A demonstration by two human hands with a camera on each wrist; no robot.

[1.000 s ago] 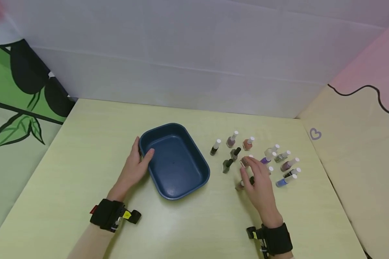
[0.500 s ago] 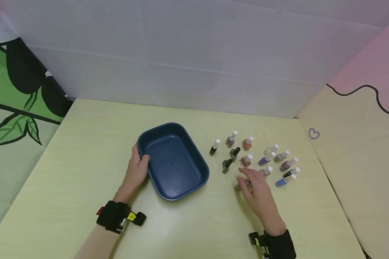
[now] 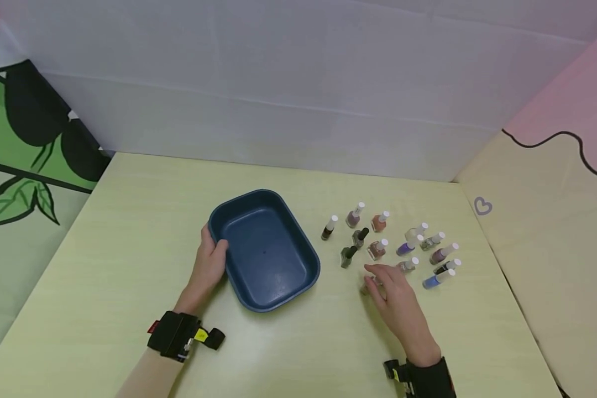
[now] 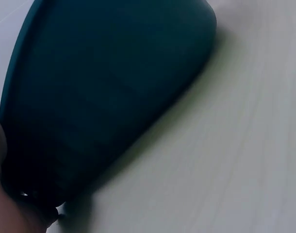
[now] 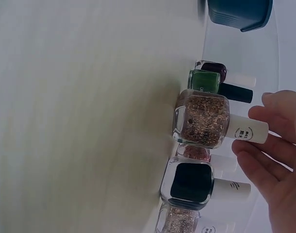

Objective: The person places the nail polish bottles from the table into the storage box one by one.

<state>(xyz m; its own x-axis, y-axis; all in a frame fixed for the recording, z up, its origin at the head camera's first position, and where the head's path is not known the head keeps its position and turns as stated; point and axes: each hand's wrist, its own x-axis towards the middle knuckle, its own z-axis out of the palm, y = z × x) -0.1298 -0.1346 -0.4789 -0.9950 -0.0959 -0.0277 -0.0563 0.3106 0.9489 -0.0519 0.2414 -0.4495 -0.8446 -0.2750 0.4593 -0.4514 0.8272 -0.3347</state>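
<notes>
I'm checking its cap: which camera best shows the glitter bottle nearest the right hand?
The right wrist view: the glitter bottle appears large, its white cap clear. The head view shows it small, partly hidden by the right hand; the left wrist view doesn't show it.

Booth-like indoor space: pale tabletop (image 3: 288,359), plain backdrop (image 3: 288,83), cartoon-printed side panels (image 3: 552,249).

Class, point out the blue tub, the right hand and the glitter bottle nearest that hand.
Blue tub (image 3: 266,254): head view, bare inside floor.
Right hand (image 3: 397,297): head view, back of the hand.
Glitter bottle (image 5: 204,119): right wrist view, its body.
</notes>
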